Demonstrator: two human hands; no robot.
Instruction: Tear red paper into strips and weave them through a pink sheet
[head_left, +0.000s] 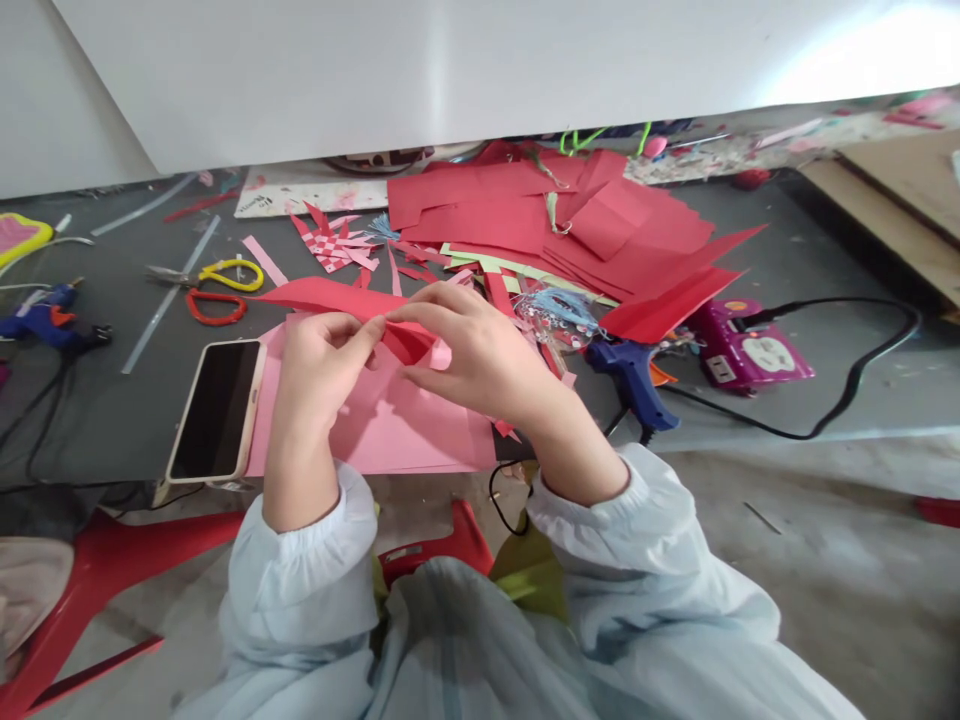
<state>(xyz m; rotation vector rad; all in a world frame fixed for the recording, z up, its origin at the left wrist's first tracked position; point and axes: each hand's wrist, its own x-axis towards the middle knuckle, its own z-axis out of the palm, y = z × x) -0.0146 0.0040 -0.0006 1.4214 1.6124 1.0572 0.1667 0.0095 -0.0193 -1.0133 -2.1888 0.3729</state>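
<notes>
A piece of red paper [330,295] is held up between both hands, folded or bent along its length. My left hand [319,365] pinches its near edge between thumb and fingers. Close beside it, my right hand [469,345] grips the same paper with thumb and index finger, and its palm hides part of the sheet. Under both hands lie sheets of pink paper [420,430] at the table's front edge. A phone [216,410] with a dark screen rests against the pink sheets on the left.
Scissors [225,280], a woven paper piece [334,243] and stacked red sheets [517,215] lie farther back. On the right are a blue glue gun [634,385], a purple box [754,345] and a black cable [862,375]. Another glue gun [45,315] sits far left.
</notes>
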